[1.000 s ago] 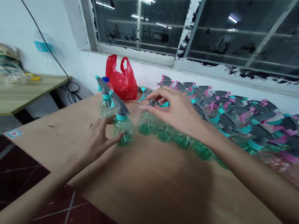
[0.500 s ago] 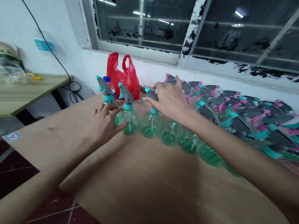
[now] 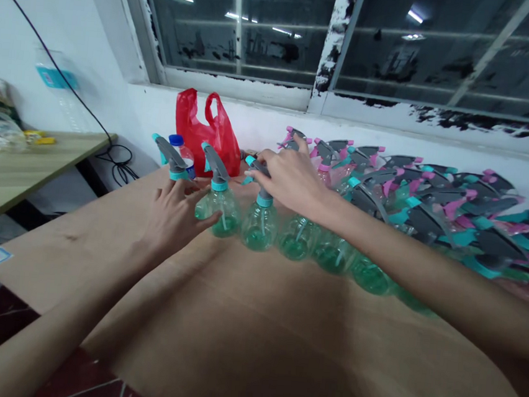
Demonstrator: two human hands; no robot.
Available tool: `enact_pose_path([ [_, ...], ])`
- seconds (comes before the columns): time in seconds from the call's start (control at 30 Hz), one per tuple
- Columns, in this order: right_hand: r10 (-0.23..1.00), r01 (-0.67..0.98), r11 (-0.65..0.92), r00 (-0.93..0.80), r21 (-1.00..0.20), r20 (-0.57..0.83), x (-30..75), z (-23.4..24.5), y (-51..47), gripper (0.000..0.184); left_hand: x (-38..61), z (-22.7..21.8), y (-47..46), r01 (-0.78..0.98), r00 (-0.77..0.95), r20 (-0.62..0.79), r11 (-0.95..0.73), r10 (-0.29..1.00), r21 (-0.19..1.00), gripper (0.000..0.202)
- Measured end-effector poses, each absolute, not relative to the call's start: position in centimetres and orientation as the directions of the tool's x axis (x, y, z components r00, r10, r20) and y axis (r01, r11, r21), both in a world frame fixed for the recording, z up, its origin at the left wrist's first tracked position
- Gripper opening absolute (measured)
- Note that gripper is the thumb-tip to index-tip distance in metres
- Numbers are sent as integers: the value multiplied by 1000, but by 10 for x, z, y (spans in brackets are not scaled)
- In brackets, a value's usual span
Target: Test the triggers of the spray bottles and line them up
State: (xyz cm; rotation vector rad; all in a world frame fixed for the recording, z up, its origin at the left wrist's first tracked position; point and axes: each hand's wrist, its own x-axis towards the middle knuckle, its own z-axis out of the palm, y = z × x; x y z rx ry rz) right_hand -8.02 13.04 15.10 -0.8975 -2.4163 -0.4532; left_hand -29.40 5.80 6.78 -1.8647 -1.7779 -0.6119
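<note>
Green-tinted clear spray bottles with grey-and-teal heads stand in a row, each holding a little green liquid. My left hand [image 3: 174, 215] is wrapped round the leftmost spray bottle [image 3: 174, 160], hiding most of its body, with the thumb stretched toward the second bottle [image 3: 224, 213]. On the head of the third bottle [image 3: 260, 226], my right hand [image 3: 290, 176] is closed, with fingers over the top and thumb by the trigger. To the right of it, another bottle [image 3: 297, 239] stands partly under my forearm, which hides the heads there.
Many pink and teal spray bottles [image 3: 427, 205] crowd the right side by the wall. A red plastic bag [image 3: 210, 131] and a blue-capped bottle [image 3: 176, 141] stand behind the row. At left is a lighter table [image 3: 63, 151] beside a coiled black cable [image 3: 121, 163].
The view has turned slightly, shifting most of the scene to the left. Both hands stay at the same bottles in nearly the same pose.
</note>
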Motion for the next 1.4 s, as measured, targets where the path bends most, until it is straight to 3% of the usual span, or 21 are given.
enact_pose_path([
  [0.23,499,646,756,-670,101,550,-72,153,109,32,-290,67,46,999,31,633,-41,774,1,56],
  [0.43,473,593,802,-699,66,537,-55,156,69,26,-267,65,8,976,-15,709,-145,705,165,49],
  [0.6,469,574,817,-712,50,522,-29,154,38,30,-215,54,-40,872,114,508,-331,854,360,51],
  [0.73,476,581,812,-709,49,521,0,152,14,28,-168,47,-62,829,216,376,-373,901,418,68],
  [0.83,504,610,792,-684,34,527,28,150,0,26,-138,43,-67,783,243,329,-384,913,488,62],
  [0.9,568,632,772,-646,-59,510,52,148,-8,28,-121,40,-66,742,279,318,-414,906,528,58],
  [1.03,703,605,710,-573,-361,423,112,143,-19,40,-85,35,-61,691,346,307,-462,887,556,61],
  [1.2,776,452,558,-582,-696,244,192,114,-26,75,-37,26,-48,615,446,302,-533,843,581,65],
  [1.27,810,437,506,-536,-744,236,213,95,-26,72,-18,22,-42,584,482,307,-562,821,586,68],
  [1.4,810,327,552,-427,-767,401,232,68,-24,62,17,18,-34,530,552,312,-614,774,585,72],
])
